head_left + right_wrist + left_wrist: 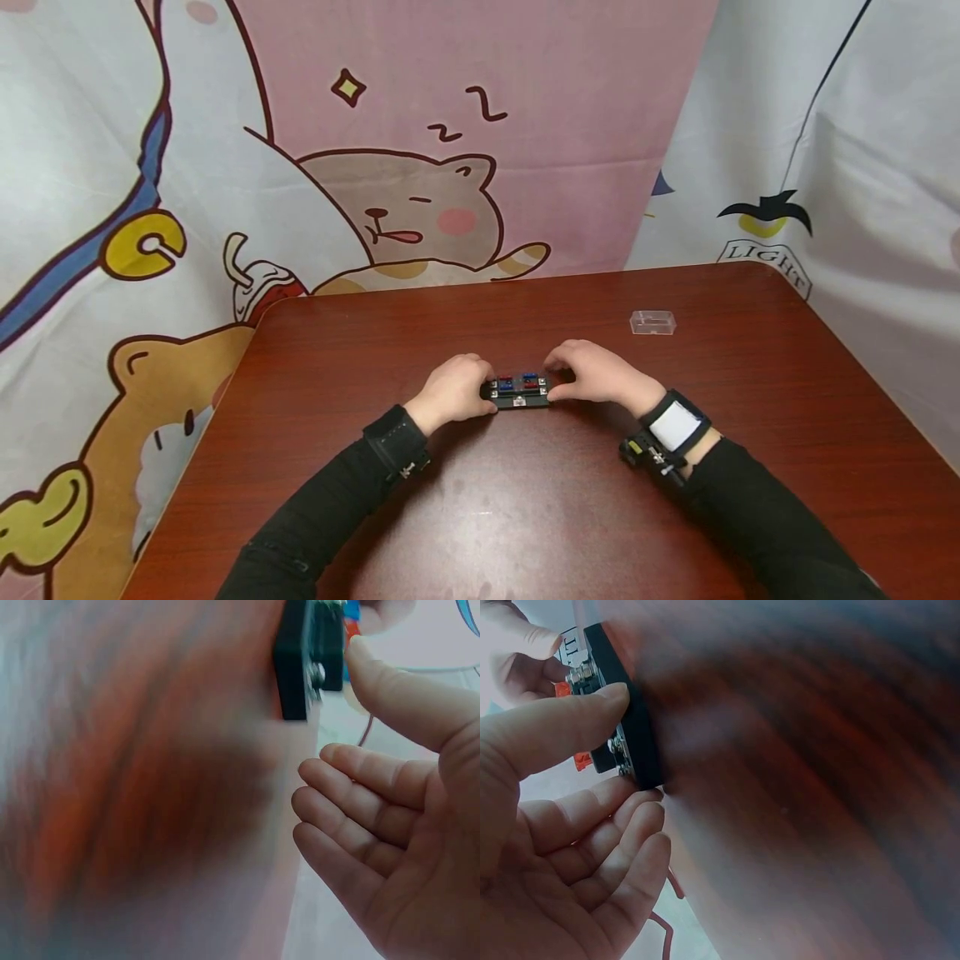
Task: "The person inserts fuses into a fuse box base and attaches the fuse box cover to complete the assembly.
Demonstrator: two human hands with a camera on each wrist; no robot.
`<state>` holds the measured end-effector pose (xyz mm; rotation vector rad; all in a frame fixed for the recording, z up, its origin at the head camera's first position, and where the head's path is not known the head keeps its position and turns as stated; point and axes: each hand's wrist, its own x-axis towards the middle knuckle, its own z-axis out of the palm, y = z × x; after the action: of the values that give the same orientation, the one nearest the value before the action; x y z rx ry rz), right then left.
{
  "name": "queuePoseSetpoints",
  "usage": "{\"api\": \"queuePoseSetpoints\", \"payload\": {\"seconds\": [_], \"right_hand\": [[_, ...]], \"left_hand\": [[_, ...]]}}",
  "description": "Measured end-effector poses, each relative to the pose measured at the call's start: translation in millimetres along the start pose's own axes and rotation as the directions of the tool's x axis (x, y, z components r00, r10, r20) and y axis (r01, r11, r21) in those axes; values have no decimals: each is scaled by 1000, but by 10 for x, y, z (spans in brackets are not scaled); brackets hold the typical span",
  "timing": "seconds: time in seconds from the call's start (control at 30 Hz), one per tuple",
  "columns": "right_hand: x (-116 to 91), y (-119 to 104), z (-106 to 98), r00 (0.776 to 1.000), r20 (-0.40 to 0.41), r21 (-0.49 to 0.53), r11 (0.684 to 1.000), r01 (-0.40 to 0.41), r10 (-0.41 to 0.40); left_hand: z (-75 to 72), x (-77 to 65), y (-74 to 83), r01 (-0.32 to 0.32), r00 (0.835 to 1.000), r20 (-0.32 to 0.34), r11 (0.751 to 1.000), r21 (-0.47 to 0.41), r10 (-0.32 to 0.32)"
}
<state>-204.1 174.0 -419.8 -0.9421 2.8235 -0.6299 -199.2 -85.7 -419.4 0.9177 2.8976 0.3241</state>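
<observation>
A small black fuse block (519,402) with red and blue blade fuses and metal screw terminals sits on the table between both hands. My left hand (453,390) holds its left end, thumb on the front side and fingers at the end. The left wrist view shows the thumb laid across the black base (643,739). My right hand (596,372) is at the right end, its thumb tip right by the block. In the right wrist view its other fingers extend loosely, apart from the block (291,671).
A clear plastic cover (652,323) lies at the back right of the brown wooden table (360,333). Printed cloth hangs behind and beside the table. Both wrists wear black straps with cameras.
</observation>
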Motion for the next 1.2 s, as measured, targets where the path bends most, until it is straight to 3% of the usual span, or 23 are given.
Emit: {"api": "queuePoseSetpoints", "payload": {"seconds": [0.27, 0.7, 1.2], "right_hand": [[-107, 299, -204, 992, -74, -23, 994, -109, 107], [-342, 720, -539, 942, -165, -73, 949, -307, 292], [-426, 1038, -643, 889, -213, -107, 895, -433, 405]], "left_hand": [[-2, 14, -5, 6, 1000, 10, 1000, -17, -6], [-18, 16, 5, 15, 1000, 12, 1000, -16, -15], [-1, 26, -2, 30, 999, 13, 999, -21, -29]]}}
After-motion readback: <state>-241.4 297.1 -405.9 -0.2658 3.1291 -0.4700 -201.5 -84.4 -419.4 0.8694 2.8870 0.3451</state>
